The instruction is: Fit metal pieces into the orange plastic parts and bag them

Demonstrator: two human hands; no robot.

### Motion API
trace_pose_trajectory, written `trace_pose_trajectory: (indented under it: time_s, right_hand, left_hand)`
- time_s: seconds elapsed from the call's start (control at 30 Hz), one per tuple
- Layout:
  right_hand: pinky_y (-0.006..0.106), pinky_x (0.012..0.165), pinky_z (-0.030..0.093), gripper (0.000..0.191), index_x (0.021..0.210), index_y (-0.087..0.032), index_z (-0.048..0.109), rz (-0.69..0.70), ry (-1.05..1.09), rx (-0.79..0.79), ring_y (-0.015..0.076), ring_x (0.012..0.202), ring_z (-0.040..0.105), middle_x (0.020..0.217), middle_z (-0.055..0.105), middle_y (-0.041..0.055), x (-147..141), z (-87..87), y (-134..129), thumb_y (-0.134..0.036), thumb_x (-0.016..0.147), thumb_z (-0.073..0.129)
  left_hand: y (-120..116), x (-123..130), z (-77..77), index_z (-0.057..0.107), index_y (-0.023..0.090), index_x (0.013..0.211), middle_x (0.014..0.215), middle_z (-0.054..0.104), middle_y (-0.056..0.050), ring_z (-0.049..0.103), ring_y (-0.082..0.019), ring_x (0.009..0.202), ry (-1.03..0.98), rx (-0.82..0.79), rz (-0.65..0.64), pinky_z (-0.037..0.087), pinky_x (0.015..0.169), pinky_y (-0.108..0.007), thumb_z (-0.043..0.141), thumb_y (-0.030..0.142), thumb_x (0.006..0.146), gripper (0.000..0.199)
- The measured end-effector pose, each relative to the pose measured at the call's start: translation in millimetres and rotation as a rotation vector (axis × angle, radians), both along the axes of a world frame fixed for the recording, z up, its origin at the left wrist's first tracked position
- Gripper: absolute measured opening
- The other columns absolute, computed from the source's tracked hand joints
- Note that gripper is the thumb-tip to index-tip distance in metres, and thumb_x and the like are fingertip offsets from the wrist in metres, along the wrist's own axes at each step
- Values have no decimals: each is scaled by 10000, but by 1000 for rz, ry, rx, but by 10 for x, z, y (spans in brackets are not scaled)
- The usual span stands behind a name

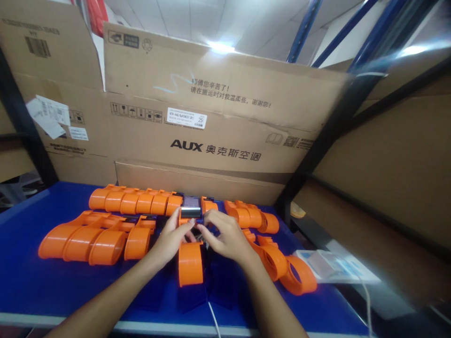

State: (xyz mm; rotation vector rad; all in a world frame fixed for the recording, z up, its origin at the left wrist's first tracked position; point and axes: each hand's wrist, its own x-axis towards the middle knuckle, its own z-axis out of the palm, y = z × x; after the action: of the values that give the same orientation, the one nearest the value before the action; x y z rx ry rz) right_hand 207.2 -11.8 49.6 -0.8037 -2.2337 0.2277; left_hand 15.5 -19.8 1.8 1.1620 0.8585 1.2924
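Observation:
An orange tape dispenser with a wide ring, a black roller and a pale toothed edge is held upright in front of me. My left hand grips its upper left side, the thumb lying across the front just under the roller. From the other side my right hand closes on it, thumb and bent fingers at the dark blue part right of the roller. What those right fingertips press on is hidden. Just behind the held piece stand a dark blue part and another orange ring.
Rows of orange dispenser parts stand on the blue table to the left, with more orange rings to the right. A printed cardboard panel walls off the back. A white cable hangs at the front edge.

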Motion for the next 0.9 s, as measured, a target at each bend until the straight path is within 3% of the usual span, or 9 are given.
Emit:
trace_pose_trajectory:
  time_s: [0.1, 0.2, 0.3, 0.4, 0.5, 0.57, 0.7, 0.77, 0.9]
  right_hand:
    - [333, 722, 469, 120, 872, -226, 585, 31, 60, -30, 198, 778, 591, 862, 652, 49, 46, 1, 4, -301, 963, 610]
    - [349, 760, 497, 95, 990, -235, 606, -7, 231, -123, 205, 805, 621, 886, 664, 47, 58, -7, 7, -324, 985, 575]
    - [362, 819, 527, 325, 1298, -269, 522, 71, 375, -342, 221, 916, 658, 1020, 685, 57, 12, 10, -22, -372, 994, 575]
    - [311, 669, 534, 553, 1476, -309, 366, 279, 416, -601, 212, 865, 659, 1144, 674, 74, -43, 51, -68, -468, 985, 566]
    - [249, 505, 447, 593, 1459, -300, 389, 406, 428, -732, 171, 709, 617, 1134, 672, 80, -61, 77, -75, -553, 955, 573]
    - [247, 514, 444, 570, 1398, -281, 442, 410, 452, -729, 171, 713, 619, 1103, 672, 77, -58, 71, -50, -576, 935, 595]
    - [305, 686, 517, 455, 1253, -270, 487, 269, 509, -646, 210, 854, 652, 1019, 666, 55, -68, 19, 12, -584, 940, 585]
    - [313, 704, 517, 427, 1207, -266, 485, 178, 506, -613, 201, 820, 641, 949, 648, 37, -96, -13, 24, -583, 939, 585]
    - [298, 676, 492, 399, 1149, -250, 475, 79, 517, -558, 172, 730, 593, 868, 605, 11, -176, -61, 5, -551, 928, 617]
  left_hand:
    - [-19, -9, 24, 582, 183, 1206, 675, 687, -6, 643, -144, 545, -35, -28, -36, 424, 506, -202, 731, 452, 840, 478]
    - [-43, -26, 50, 461, 194, 1444, 638, 690, -6, 644, -158, 513, -128, -77, -127, 448, 514, -218, 731, 423, 846, 695]
    - [-71, -39, 52, 209, 231, 1609, 664, 712, -11, 662, -175, 497, -229, -114, -237, 479, 520, -241, 727, 378, 850, 931]
    - [-109, -37, 47, 125, 237, 1631, 645, 706, -9, 675, -187, 497, -302, -126, -351, 492, 518, -246, 706, 361, 871, 965]
    - [-146, -27, 79, 159, 248, 1626, 618, 694, -9, 671, -190, 481, -336, -132, -463, 489, 502, -243, 705, 364, 876, 935]
    - [-163, -21, 125, 209, 267, 1613, 666, 713, -26, 686, -198, 503, -336, -136, -481, 505, 515, -254, 733, 353, 858, 923]
    - [-176, -26, 212, 402, 281, 1533, 954, 754, -109, 764, -271, 731, -317, -152, -453, 596, 658, -355, 817, 302, 778, 863]
    - [-165, -36, 218, 492, 266, 1476, 1089, 739, -144, 768, -313, 846, -300, -160, -445, 614, 709, -398, 847, 304, 744, 814]
    - [-99, -48, 166, 606, 220, 1382, 1125, 741, -157, 761, -319, 897, -230, -122, -372, 615, 756, -425, 823, 395, 779, 664]
